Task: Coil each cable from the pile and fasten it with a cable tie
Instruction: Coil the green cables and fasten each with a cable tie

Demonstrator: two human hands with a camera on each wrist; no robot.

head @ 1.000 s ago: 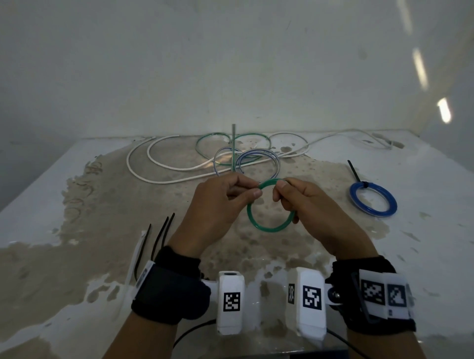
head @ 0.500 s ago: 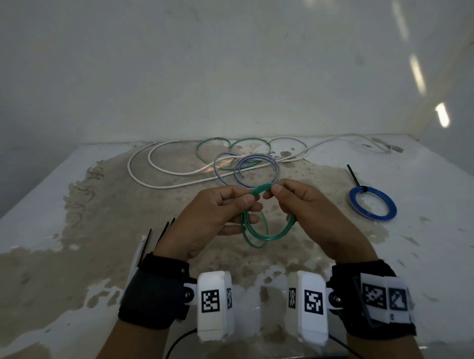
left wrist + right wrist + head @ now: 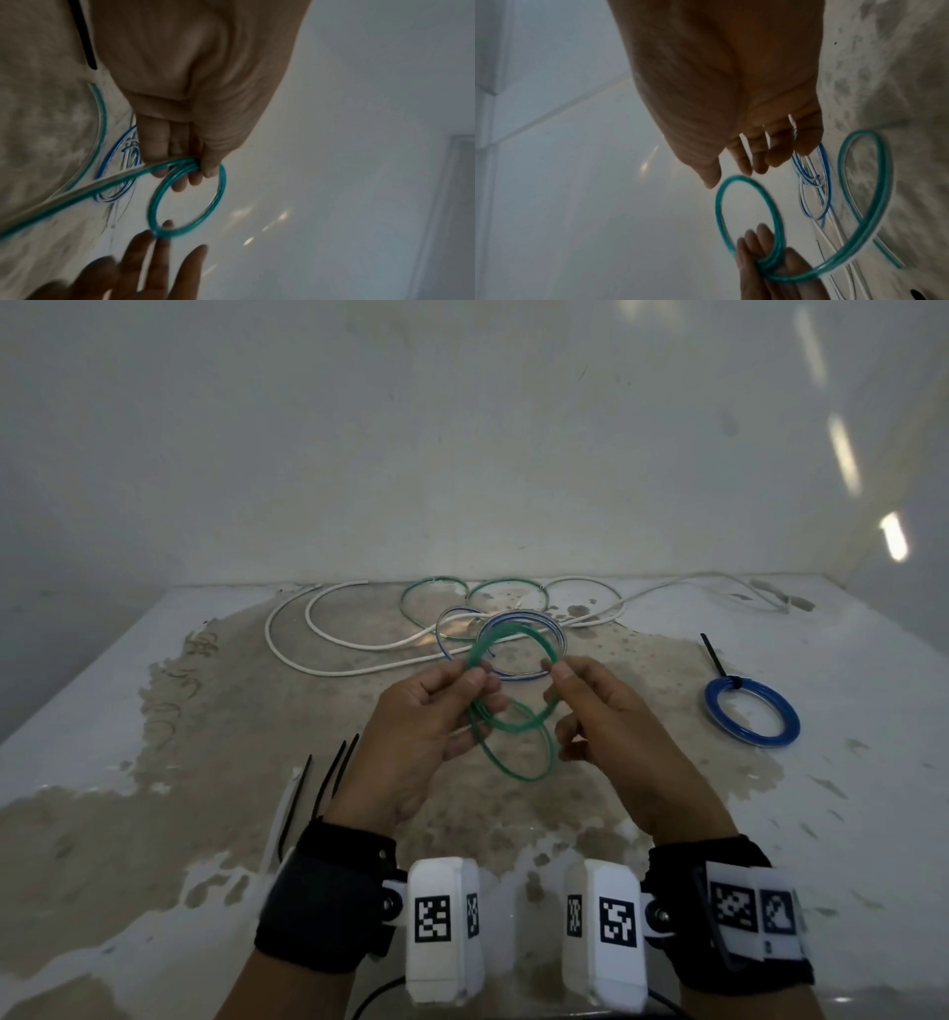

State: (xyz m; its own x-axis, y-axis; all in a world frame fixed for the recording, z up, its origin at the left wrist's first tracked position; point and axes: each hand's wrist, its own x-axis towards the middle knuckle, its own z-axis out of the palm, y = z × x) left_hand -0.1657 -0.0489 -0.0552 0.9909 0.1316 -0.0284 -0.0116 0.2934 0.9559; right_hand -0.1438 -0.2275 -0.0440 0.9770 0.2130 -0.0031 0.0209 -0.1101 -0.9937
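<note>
Since half a second ago the green coil (image 3: 513,683) has opened out in my view: its turns now stand as a wider ring tilted up toward the pile, and a loose loop has dropped lower beneath it; my hands have drawn slightly apart. My left hand (image 3: 421,737) pinches the gathered turns between thumb and fingers at the coil's left side; the left wrist view shows several strands bunched under the thumb. My right hand (image 3: 611,726) is at the coil's right side, thumb and forefinger at the strand in the head view; in the right wrist view its fingers hang loosely curled and I cannot tell that they actually grip, so I judge it only guides the wire.

I read the step as coiling, not yet fastening; the slack loop under the coil has yet to be laid in with the rest. Next I judge the right hand must bring that loop up onto the bundle, the left taking it under the thumb without letting the springy turns fan out.

Beyond the coil, the pile (image 3: 462,618) of white, green and blue-white cables lies on the table (image 3: 154,814); to the coil's right a blue coil (image 3: 752,719) lies already tied; to its lower left the black cable ties (image 3: 328,783) lie beside my left wrist.
</note>
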